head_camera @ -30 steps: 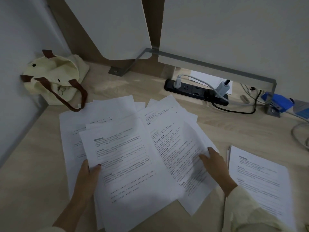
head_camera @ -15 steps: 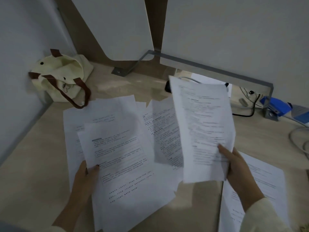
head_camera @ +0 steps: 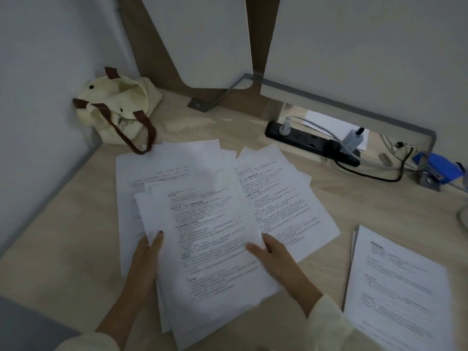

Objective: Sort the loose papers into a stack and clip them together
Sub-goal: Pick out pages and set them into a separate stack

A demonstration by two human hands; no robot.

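**Q:** Where are the papers?

**A:** The loose papers (head_camera: 278, 198) lie fanned out over the middle of a pale wood surface (head_camera: 76, 224), straight ahead of the person. A few top sheets (head_camera: 215, 249) lie over the spread between the two hands. Their long edges run away from the body and lean a little to the left.

**Q:** What are the hands doing?

**A:** The left hand (head_camera: 145, 254) pinches the left edge of those top sheets, thumb on top. The right hand (head_camera: 274, 253) rests at their right edge with its thumb on the paper. I cannot tell whether its other fingers curl underneath.

**Q:** And the tidy pile?

**A:** A squared stack (head_camera: 395, 287) sits well apart on the right, with bare surface between it and the spread. Its long axis also points away from the body. The right hand is the nearer one, so carrying sheets across looks like that hand's job.

**Q:** Any clip?

**A:** A blue object (head_camera: 435, 165) sits far right at the back. It may be a clip or a stapler.
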